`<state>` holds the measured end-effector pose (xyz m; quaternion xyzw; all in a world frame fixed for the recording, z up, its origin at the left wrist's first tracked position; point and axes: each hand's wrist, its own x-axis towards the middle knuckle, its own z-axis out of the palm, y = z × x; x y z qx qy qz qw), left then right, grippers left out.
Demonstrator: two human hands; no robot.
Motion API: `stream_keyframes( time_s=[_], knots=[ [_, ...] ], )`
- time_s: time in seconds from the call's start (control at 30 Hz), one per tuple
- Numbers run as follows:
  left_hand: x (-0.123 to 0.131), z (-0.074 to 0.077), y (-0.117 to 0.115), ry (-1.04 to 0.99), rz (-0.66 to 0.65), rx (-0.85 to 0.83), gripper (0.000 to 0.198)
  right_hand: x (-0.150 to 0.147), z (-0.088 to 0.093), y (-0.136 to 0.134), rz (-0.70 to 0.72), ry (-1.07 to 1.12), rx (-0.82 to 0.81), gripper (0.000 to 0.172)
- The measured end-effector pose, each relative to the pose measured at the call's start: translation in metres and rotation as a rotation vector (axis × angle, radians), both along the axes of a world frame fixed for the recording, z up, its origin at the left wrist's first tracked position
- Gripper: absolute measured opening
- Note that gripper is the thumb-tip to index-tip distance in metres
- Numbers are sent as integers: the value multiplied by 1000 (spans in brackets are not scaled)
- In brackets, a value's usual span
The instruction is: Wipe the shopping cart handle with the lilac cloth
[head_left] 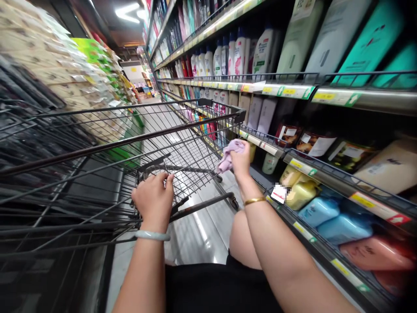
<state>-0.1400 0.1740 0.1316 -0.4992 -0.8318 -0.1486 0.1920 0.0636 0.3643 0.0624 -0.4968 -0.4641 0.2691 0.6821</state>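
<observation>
My left hand [155, 198] is closed around the wire edge of a black shopping cart [97, 148] that lies tipped beside me; a pale bangle sits on that wrist. My right hand [240, 161] is raised by the low shelf and grips a crumpled lilac cloth [229, 153]; a gold bracelet is on that wrist. The cloth hangs just in front of the shelf rail [260, 145]. My bare knee and black clothing show at the bottom.
Shelves on the right hold bottles [239, 52] up high and soft refill pouches [317, 211] low down, behind wire rails with yellow price tags. Stacked tissue packs [65, 65] line the left side. The shiny tiled aisle [195, 230] runs away ahead.
</observation>
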Motion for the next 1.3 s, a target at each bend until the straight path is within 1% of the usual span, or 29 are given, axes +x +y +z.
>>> stream_keyframes(
  time_s=[0.03, 0.07, 0.1, 0.13, 0.2, 0.27, 0.3, 0.37, 0.47, 0.53, 0.57, 0.63, 0.73, 0.77, 0.83, 0.87, 0.97, 1.03, 1.07, 1.1, 1.2, 1.23, 1.27, 1.3],
  knots=[
    [0, 0, 0, -4, 3, 0, 43, 4, -6, 5, -51, 20, -80, 51],
    [1, 0, 0, -7, 6, 2, 43, 6, -10, 6, -66, 11, -137, 50],
    [1, 0, 0, -11, 7, 6, 44, 4, -11, 3, -44, -27, -166, 49],
    [1, 0, 0, -15, 7, 10, 45, -1, -10, -3, 7, -80, -166, 48],
    [1, -1, 1, -23, 2, 17, 46, -15, -4, -17, 119, -200, -101, 46],
    [1, -1, 2, -34, -2, 10, 47, -24, 4, -25, 180, -290, -29, 46],
    [1, -1, 2, -40, -3, 6, 48, -25, 6, -25, 188, -311, -11, 45],
    [1, -1, 3, -50, -5, 0, 49, -17, 3, -16, 152, -281, -38, 45],
    [3, -1, 2, -41, -10, -1, 52, 2, -8, 3, 61, -135, -216, 49],
    [3, 0, 2, -30, -9, -5, 54, 4, -12, 6, 42, -104, -296, 50],
    [3, 0, 2, -26, -7, -8, 54, 0, -10, 2, 54, -121, -300, 50],
    [3, 0, 2, -27, 4, -9, 55, -15, 1, -17, 118, -190, -250, 46],
    [1, 0, 1, -64, -15, -8, 62, -41, 25, -51, 261, -316, -99, 41],
    [1, -1, 1, -86, -33, -7, 64, -45, 31, -59, 305, -358, -21, 41],
    [0, -1, 1, -126, -51, 6, 65, -45, 38, -63, 334, -402, 59, 41],
    [0, -1, 2, -141, -47, 17, 64, -40, 38, -61, 322, -401, 59, 42],
    [1, -2, 3, -160, -26, 43, 59, -28, 32, -49, 205, -343, -46, 45],
    [2, -2, 5, -141, -20, 45, 56, -29, 29, -50, 155, -324, -77, 46],
    [3, -2, 5, -122, -10, 44, 54, -34, 29, -56, 168, -338, -67, 46],
    [3, -3, 5, -98, 2, 42, 53, -41, 30, -64, 212, -369, -35, 45],
    [2, -4, 5, -30, 24, 40, 51, -58, 36, -84, 421, -520, 158, 43],
    [2, -5, 5, -16, 22, 37, 50, -59, 37, -85, 455, -552, 212, 42],
    [1, -5, 5, -7, 18, 35, 49, -58, 37, -82, 450, -555, 235, 41],
    [1, -6, 4, -5, 13, 32, 46, -54, 36, -76, 406, -527, 227, 40]
  ],
)
